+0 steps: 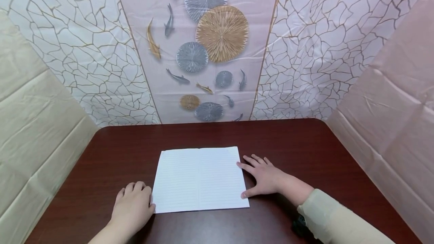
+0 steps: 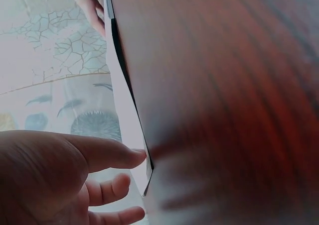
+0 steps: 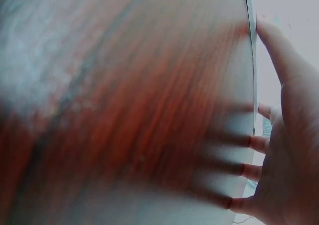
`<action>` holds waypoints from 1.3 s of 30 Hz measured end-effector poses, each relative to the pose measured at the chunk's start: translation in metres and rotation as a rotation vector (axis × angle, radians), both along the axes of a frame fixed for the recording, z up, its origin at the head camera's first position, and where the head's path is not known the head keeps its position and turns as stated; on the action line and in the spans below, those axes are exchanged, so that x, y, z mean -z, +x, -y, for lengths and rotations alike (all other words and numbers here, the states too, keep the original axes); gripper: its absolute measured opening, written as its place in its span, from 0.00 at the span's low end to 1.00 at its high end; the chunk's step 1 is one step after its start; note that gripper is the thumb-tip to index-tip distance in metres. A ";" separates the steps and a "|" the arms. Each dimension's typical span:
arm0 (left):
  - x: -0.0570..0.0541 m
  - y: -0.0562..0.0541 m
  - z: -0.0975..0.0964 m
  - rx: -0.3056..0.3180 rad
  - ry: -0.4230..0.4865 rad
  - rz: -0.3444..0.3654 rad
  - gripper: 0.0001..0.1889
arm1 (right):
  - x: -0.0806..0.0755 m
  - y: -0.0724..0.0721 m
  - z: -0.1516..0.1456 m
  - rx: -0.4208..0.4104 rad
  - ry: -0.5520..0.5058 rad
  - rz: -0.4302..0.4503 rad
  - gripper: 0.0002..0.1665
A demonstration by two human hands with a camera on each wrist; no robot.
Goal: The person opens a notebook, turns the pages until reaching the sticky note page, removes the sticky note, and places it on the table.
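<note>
A lined notebook (image 1: 176, 180) lies spread flat on the table, its pages blank apart from the ruling. My left hand (image 1: 133, 204) rests by its lower left corner, the thumb (image 2: 127, 155) touching the page edge and the other fingers slightly bent beside it. Along the opposite edge my right hand (image 1: 263, 178) is spread wide. Its thumb and index finger touch the right page, while its other fingertips reach the tabletop beyond. In the right wrist view the fingers of that hand (image 3: 289, 135) stand straight and apart.
The dark reddish-brown table (image 1: 288, 142) has rounded far corners. Behind it hangs a patterned cloth (image 1: 217, 86) with fish and round motifs. Pale cloth walls (image 1: 37, 142) flank both sides. A dark object (image 1: 299, 226) shows under the right sleeve.
</note>
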State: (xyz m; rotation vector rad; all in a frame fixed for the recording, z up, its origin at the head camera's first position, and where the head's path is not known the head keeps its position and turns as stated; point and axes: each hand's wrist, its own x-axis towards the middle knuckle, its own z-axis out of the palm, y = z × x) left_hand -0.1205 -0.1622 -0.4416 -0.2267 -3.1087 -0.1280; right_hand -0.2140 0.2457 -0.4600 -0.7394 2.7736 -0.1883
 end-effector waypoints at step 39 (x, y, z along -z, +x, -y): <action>0.003 -0.041 -0.093 0.332 0.081 0.014 0.38 | 0.000 0.005 -0.001 -0.001 -0.027 -0.004 0.65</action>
